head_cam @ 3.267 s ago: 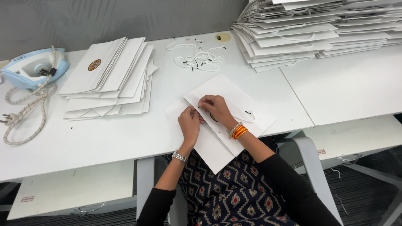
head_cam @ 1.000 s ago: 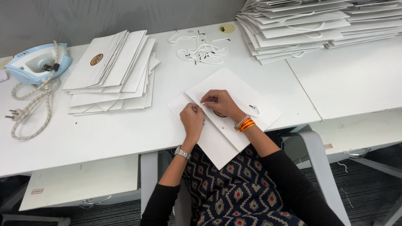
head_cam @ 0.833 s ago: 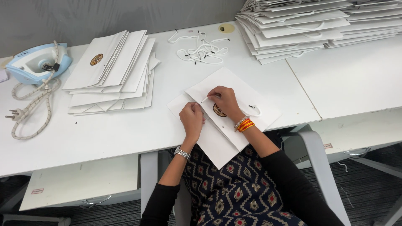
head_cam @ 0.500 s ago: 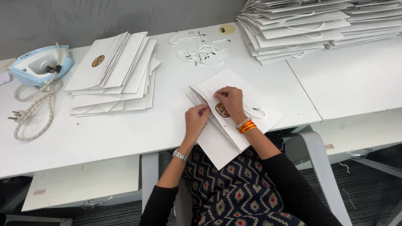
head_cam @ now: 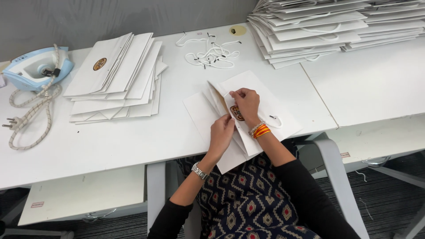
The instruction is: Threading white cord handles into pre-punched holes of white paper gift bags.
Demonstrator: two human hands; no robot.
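A flat white paper bag (head_cam: 261, 99) with a round brown-and-gold emblem lies on the white table (head_cam: 146, 137) in front of me, on top of another white sheet. My right hand (head_cam: 245, 101) pinches the bag's upper edge and a white cord there, lifting the top flap. My left hand (head_cam: 222, 132), a watch on its wrist, presses on the bag's lower part. A white cord loop with a black tip (head_cam: 275, 119) lies on the bag to the right of my right wrist.
A fanned stack of white bags (head_cam: 117, 75) lies to the left. Loose white cords (head_cam: 210, 53) sit at the back centre. A tall pile of bags (head_cam: 336, 26) fills the back right. A blue iron (head_cam: 33, 66) with its coiled cable (head_cam: 26, 115) is at far left.
My right hand has moved up the bag to its top edge and raised the flap, uncovering the emblem. My left hand stayed pressing low on the bag.
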